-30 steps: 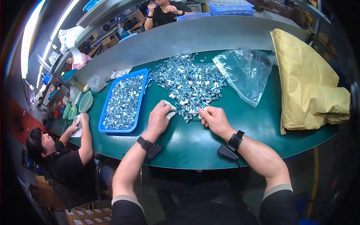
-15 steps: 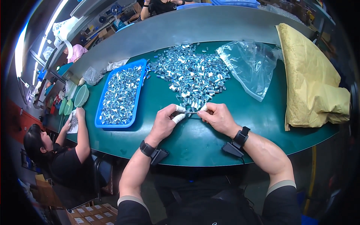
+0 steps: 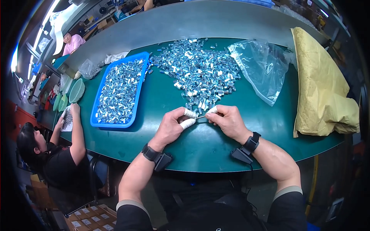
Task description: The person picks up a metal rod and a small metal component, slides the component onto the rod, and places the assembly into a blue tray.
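My left hand (image 3: 171,127) and my right hand (image 3: 231,124) meet over the near tip of a heap of small shiny metal pieces (image 3: 200,73). White wraps cover the thumb and index finger of the left hand and one fingertip of the right. Between thumb and index finger, my right hand pinches a thin metal rod (image 3: 201,117), which points toward the left fingertips. The left thumb and index finger close around the rod's other end; whatever small thing they hold there is hidden. Left of the heap, a blue tray (image 3: 93,111) is filled with similar metal pieces.
A clear plastic bag (image 3: 264,71) lies right of the heap, beside a large yellow sack (image 3: 323,88). A grey barrier (image 3: 231,19) runs along the back of the green table (image 3: 208,154). At the left, a co-worker (image 3: 58,158) handles small parts near green baskets (image 3: 77,91).
The view has shifted slightly, so the tray and the co-worker sit farther left. The rod, nearly level before, now slants. Both hands keep their pinch close together.
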### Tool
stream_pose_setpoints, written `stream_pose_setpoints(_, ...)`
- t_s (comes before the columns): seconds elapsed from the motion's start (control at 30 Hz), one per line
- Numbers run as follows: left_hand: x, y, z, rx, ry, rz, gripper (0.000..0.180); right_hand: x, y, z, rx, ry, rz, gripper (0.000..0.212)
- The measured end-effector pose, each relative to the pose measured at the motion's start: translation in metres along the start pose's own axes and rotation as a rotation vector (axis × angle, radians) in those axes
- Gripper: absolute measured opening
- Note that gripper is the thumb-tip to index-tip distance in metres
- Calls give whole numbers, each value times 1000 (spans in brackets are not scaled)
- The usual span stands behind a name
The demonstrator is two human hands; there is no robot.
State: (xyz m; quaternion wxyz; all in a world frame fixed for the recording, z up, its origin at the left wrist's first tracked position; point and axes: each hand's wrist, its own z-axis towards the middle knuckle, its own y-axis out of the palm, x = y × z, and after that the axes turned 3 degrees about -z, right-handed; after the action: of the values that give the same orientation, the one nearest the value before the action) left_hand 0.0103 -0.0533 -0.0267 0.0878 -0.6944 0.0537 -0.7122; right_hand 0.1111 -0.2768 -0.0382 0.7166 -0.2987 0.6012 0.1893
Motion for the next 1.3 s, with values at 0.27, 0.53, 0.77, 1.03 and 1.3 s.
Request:
stream_pose_setpoints(0.27,-5,2,-1,-12,-6,-63,15,-10,-1,-2,-13,46,-87,27)
stream_pose_setpoints(0.53,-9,5,-2,-45,3,-3,17,-12,5,-3,-38,36,-148,33)
stream_pose_setpoints(0.77,-9,4,-2,-16,4,9,18,-2,4,-3,-39,-34,-86,24)
stream_pose_setpoints(1.03,-6,4,-2,-56,-55,29,18,-5,4,-1,-50,-67,-160,28)
stream_pose_setpoints(1.3,-13,6,-3,-14,70,-65,16,-12,7,-2,-98,-4,-163,38)
